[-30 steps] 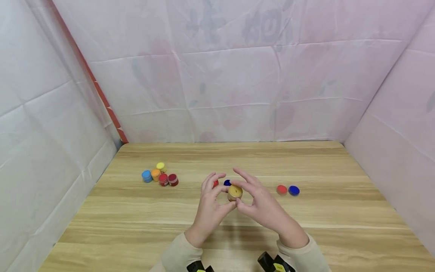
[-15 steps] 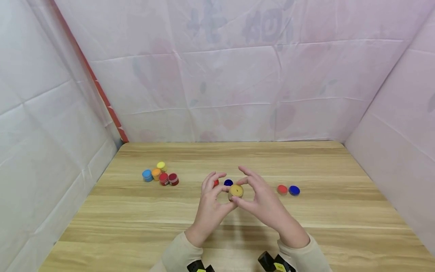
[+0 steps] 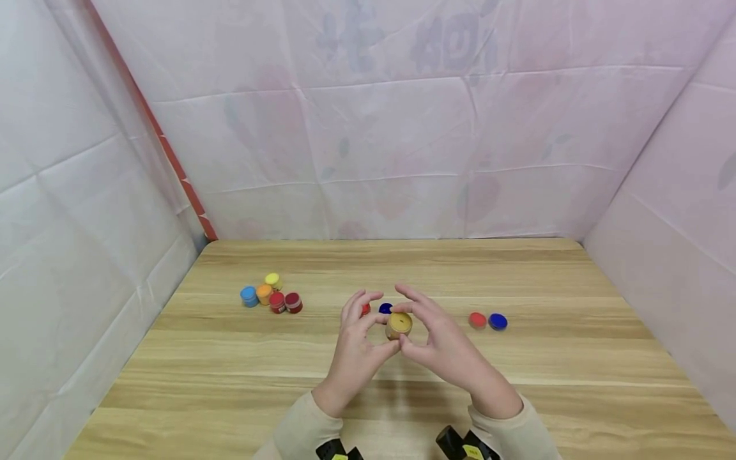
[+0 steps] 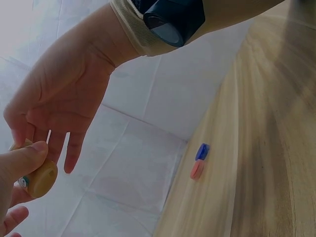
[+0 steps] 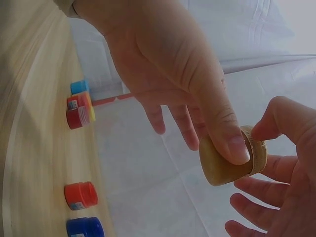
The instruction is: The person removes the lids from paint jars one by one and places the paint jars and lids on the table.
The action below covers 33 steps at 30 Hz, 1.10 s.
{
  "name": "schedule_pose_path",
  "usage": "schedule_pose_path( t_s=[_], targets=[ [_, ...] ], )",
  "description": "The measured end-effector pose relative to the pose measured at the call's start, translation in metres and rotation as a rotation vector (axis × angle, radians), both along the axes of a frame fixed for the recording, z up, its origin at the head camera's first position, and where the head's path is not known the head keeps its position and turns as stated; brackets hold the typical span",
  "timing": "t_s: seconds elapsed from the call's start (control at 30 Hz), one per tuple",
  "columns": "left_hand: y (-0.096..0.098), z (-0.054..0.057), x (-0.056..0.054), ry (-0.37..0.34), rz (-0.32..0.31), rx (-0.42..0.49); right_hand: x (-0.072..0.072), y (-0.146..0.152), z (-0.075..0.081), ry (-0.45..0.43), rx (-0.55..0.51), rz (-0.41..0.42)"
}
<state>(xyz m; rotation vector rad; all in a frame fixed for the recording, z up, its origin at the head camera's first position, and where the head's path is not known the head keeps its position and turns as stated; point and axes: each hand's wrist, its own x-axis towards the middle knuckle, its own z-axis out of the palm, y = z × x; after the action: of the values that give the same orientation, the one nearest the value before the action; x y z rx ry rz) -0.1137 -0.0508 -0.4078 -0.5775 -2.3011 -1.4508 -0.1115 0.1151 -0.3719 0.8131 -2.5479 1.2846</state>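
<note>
A small ochre paint jar [image 3: 398,326] is held upright over the table between both hands, its ribbed lid [image 5: 257,150] uppermost. My left hand [image 3: 358,345] pinches the jar's body; in the right wrist view its thumb [image 5: 232,145] presses flat along the side. My right hand [image 3: 445,348] has thumb and index finger at the lid's rim, its other fingers loosely spread. Behind the hands stand a red jar [image 5: 80,196] and a dark blue jar [image 5: 85,227], both with bare necks and partly hidden in the head view.
A red lid [image 3: 477,321] and a blue lid [image 3: 498,322] lie side by side to the right. Light blue [image 3: 249,296], orange [image 3: 264,294], yellow [image 3: 273,280], red [image 3: 277,302] and dark red [image 3: 294,303] jars cluster at the left. White cloth [image 3: 391,147] encloses the wooden table.
My right hand's fingers shifted round the lid's rim and then came back to nearly where they were. The left hand and the jar have hardly moved.
</note>
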Motion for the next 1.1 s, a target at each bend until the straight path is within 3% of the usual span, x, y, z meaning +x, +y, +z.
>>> schedule_pose_path(
  t_s=[0.2, 0.5, 1.1],
  targets=[
    [-0.0009, -0.0003, -0.0005, 0.002, 0.001, 0.013, 0.0014, 0.0011, 0.0011, -0.028, -0.011, 0.011],
    [0.0001, -0.001, -0.0006, 0.026, 0.02, 0.015, 0.0015, -0.0041, 0.0007, -0.022, -0.002, -0.108],
    [0.0004, -0.0015, 0.0, 0.021, 0.009, 0.001, 0.002, -0.0015, -0.0006, 0.005, -0.002, 0.007]
  ],
)
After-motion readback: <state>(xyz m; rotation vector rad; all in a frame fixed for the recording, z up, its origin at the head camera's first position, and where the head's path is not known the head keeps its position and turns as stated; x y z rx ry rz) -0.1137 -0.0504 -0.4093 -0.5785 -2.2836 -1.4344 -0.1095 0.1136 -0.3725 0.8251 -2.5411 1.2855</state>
